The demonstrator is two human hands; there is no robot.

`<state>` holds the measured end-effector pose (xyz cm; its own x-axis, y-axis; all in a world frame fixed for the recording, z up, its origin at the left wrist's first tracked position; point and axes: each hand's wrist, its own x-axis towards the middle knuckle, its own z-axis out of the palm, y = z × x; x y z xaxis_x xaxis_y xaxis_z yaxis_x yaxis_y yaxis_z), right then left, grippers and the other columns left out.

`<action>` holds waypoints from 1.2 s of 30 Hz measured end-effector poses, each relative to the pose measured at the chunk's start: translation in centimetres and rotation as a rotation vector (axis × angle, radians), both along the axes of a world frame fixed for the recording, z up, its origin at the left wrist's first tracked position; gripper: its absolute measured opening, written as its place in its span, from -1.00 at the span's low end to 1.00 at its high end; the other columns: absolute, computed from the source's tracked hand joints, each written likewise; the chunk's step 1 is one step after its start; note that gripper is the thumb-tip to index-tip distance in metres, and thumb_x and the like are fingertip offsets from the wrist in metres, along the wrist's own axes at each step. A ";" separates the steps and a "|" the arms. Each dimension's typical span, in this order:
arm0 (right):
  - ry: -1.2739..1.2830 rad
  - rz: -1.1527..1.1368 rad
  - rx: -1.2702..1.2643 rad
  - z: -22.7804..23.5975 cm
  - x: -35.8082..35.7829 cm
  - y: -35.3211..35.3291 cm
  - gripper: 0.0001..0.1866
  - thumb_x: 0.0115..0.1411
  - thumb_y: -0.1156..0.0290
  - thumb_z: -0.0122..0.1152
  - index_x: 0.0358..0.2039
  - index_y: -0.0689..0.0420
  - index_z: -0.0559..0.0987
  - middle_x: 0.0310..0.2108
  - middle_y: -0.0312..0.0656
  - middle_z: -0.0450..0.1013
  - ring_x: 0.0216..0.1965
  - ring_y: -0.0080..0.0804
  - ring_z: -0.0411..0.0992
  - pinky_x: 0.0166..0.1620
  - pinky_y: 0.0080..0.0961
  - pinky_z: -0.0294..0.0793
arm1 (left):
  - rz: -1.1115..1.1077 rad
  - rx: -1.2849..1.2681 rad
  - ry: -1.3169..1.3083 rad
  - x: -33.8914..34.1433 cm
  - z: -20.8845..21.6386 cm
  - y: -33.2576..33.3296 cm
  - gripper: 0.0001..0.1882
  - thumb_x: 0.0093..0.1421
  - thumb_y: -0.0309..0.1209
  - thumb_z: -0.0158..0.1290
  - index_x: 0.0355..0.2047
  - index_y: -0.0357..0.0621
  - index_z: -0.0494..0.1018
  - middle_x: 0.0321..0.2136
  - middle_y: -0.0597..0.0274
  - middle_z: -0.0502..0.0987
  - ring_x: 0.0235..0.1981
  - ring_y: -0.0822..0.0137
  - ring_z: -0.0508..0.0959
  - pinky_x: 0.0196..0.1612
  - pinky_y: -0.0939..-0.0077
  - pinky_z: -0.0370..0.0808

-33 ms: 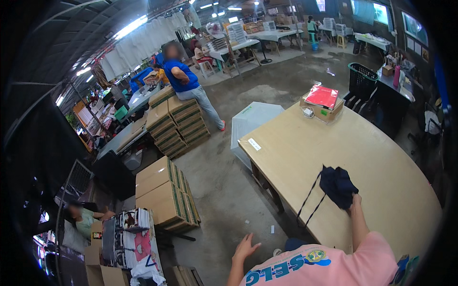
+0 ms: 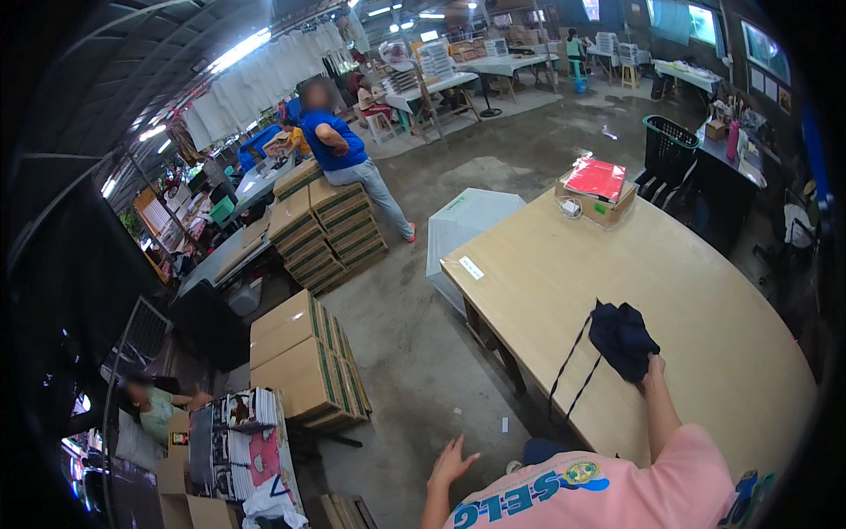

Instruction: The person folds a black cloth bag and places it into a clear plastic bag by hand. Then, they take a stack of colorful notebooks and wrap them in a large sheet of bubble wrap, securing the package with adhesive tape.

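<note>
On the wooden table (image 2: 546, 282) lies a dark navy cloth bag (image 2: 621, 339), crumpled, with long thin cords trailing left over the table's near edge. My right hand (image 2: 653, 368) reaches over the tabletop and grips the bag's near right corner. Its fingers are closed on the cloth and partly hidden by it. My left hand (image 2: 452, 464) is beside the table, above the floor, with its fingers spread and nothing in it.
A cardboard box (image 2: 604, 210) with a red packet (image 2: 596, 180) stands at the table's far end, near a white umbrella (image 2: 471, 225). Stacked cartons (image 2: 304, 366) flank the floor to the left. A person in blue (image 2: 339, 145) leans on more cartons. A black basket (image 2: 668, 150) stands behind the table.
</note>
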<state>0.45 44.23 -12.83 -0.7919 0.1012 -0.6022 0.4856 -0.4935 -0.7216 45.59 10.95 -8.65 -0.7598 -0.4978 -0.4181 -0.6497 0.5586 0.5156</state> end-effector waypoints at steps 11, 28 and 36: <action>0.193 -0.052 0.439 -2.4 -13.4 -13.7 -0.64 -0.03 0.55 0.02 -0.19 0.43 0.50 -0.26 -0.03 0.48 -0.20 -0.22 0.45 -0.11 -0.38 0.38 | 0.181 0.230 -0.093 -0.3 -5.1 -7.6 -0.13 0.06 0.11 0.03 0.23 -0.18 0.06 0.18 -0.24 0.14 0.18 -0.09 0.21 0.19 0.18 0.19; 0.085 -0.045 1.147 1.1 -25.4 -19.6 -0.55 -0.11 0.44 0.26 -0.12 0.21 0.52 -0.16 0.02 0.49 -0.07 -0.16 0.44 0.02 -0.37 0.36 | -0.104 -0.151 0.139 -25.8 7.5 -40.5 -0.23 0.06 -0.13 0.13 0.17 -0.29 0.14 0.11 -0.24 0.24 0.15 -0.10 0.25 0.18 0.22 0.21; 0.215 -0.214 1.248 10.1 -24.5 -16.8 -0.56 -0.08 0.50 0.24 -0.09 0.15 0.48 -0.24 -0.06 0.47 -0.20 -0.25 0.45 -0.12 -0.39 0.45 | -0.316 0.269 0.369 -44.0 8.8 -41.3 -0.23 0.00 -0.31 0.20 0.19 -0.23 0.13 0.10 -0.11 0.28 0.06 0.04 0.38 0.02 0.27 0.38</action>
<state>-24.05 27.43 -2.69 -0.7591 0.6380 0.1292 0.2975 0.5166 -0.8029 1.64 -30.39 0.19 -0.9751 -0.1343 -0.1765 -0.2209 0.5147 0.8284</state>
